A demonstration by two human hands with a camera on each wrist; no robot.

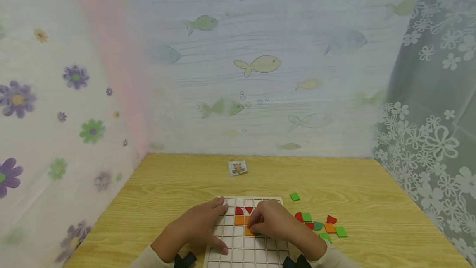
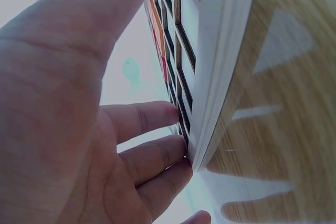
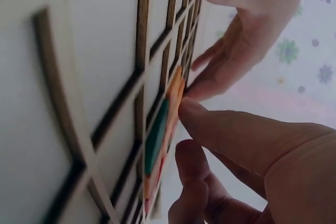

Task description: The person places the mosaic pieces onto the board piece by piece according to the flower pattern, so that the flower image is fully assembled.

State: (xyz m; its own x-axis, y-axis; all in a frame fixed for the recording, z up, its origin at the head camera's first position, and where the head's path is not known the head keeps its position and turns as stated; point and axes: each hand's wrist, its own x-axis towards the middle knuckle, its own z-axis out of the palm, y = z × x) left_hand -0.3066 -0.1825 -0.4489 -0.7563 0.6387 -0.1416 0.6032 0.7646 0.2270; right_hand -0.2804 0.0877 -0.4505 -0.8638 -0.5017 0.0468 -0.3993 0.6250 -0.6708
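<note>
A white grid board (image 1: 238,255) lies on the table before me. My left hand (image 1: 202,222) rests on its left side with the fingers spread; in the left wrist view the fingertips are right at the board's edge (image 2: 223,72). My right hand (image 1: 273,220) is over the middle cells, thumb and forefinger slightly apart with no piece showing between them. Its thumb tip is close at an orange tile (image 3: 174,88), beside a teal tile (image 3: 156,139). Further pieces set in the grid include a red quarter-round tile (image 1: 239,211), a red triangle (image 1: 248,209) and an orange square (image 1: 239,220).
Right of the board lie several loose tiles, among them a green square (image 1: 340,231), an orange square (image 1: 329,228) and a red piece (image 1: 332,219). One green tile (image 1: 295,197) lies farther back. A small pattern card (image 1: 237,168) lies behind the board. Printed curtains (image 1: 260,94) surround the table.
</note>
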